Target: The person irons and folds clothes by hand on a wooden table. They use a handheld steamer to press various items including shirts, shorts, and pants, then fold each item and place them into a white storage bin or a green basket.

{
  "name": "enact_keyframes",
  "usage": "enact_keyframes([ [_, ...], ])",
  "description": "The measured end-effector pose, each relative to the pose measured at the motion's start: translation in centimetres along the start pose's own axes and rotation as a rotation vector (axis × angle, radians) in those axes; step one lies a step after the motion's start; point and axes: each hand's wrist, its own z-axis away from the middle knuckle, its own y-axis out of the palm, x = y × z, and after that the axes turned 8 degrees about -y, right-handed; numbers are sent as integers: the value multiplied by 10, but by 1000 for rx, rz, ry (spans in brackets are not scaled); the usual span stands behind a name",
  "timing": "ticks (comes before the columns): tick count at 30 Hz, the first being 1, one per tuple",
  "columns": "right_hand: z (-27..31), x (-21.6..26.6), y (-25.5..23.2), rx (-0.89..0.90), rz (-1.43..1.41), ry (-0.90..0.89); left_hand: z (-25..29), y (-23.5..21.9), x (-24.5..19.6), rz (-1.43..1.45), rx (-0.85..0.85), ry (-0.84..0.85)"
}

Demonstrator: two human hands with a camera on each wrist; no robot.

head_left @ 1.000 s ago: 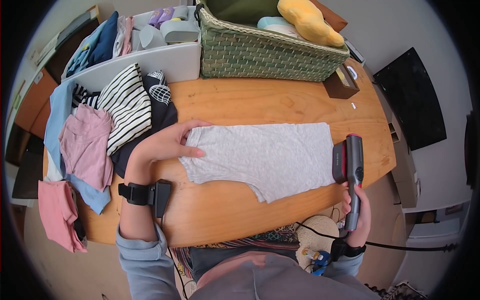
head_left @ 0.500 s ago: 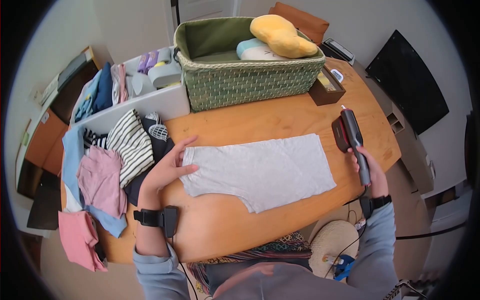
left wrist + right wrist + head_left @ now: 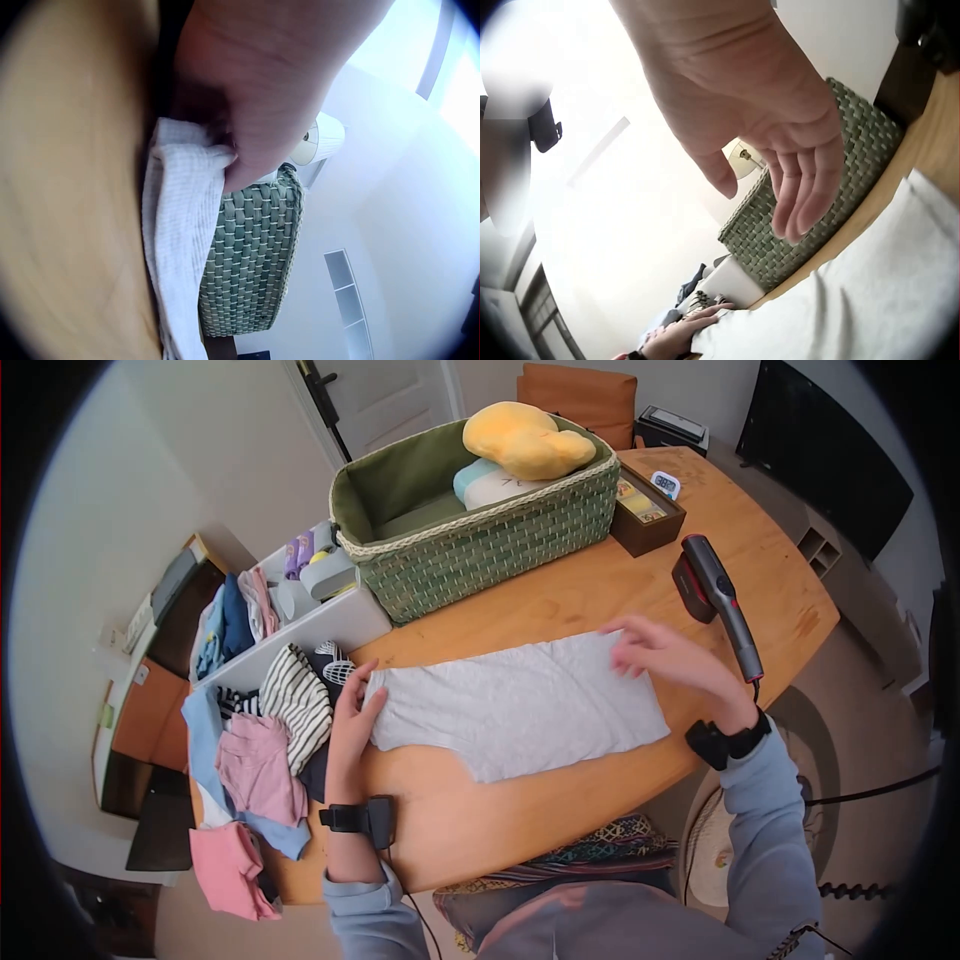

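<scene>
A light grey garment point(image 3: 520, 705) lies flat on the wooden table in the head view. My left hand point(image 3: 350, 730) is at its left edge; in the left wrist view the thumb and fingers of that hand point(image 3: 262, 90) pinch the folded cloth point(image 3: 180, 217). Over the garment's upper right corner is my right hand point(image 3: 665, 655), holding nothing. The right wrist view shows this hand point(image 3: 772, 127) with loosely bent fingers above the cloth point(image 3: 870, 292). A dark handheld steamer point(image 3: 722, 600) with red trim lies on the table, right of the garment.
Behind the garment stands a green woven basket point(image 3: 490, 555) holding plush toys, with a brown box point(image 3: 650, 535) beside it. At the left are a white bin point(image 3: 330, 625), a striped garment point(image 3: 297, 710), a pink one point(image 3: 262, 765) and a folded pink pile point(image 3: 232, 870).
My right hand has let go of the steamer, which now rests on the table, and has moved left over the garment's corner. My left hand stays at the left edge. The head view has shifted.
</scene>
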Motion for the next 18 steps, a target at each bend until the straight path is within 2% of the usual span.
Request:
enact_keyframes([
  [2, -26, 5, 20, 163, -205, -8, -6, -9, 14, -54, 24, -3],
  [3, -40, 3, 25, 201, -303, 25, -3, -7, 6, -144, 31, -31],
  [5, -70, -20, 29, 286, -537, 97, 5, -1, -10, -251, 55, -154],
  [6, -83, -35, 28, 334, -703, 129, 4, -4, -9, -385, 34, -153],
  [8, -100, -61, 29, 367, -847, 132, 7, -10, -7, -659, -15, -119],
  [9, -100, -63, 27, 376, -858, 120, 9, -10, -12, -676, -23, -119],
  [11, -98, -70, 24, 388, -1040, 118, 15, -6, -21, -939, -63, -182],
  [14, -97, -80, 21, 392, -1151, 94, 18, 8, -54, -1020, -78, -285],
  [15, -98, -82, 21, 397, -1166, 88, 18, 13, -61, -1114, -86, -174],
  [16, -98, -83, 22, 395, -1163, 84, 16, 21, -69, -1129, -85, -177],
  [18, -99, -86, 22, 393, -1165, 78, 11, 42, -83, -1152, -131, 26],
])
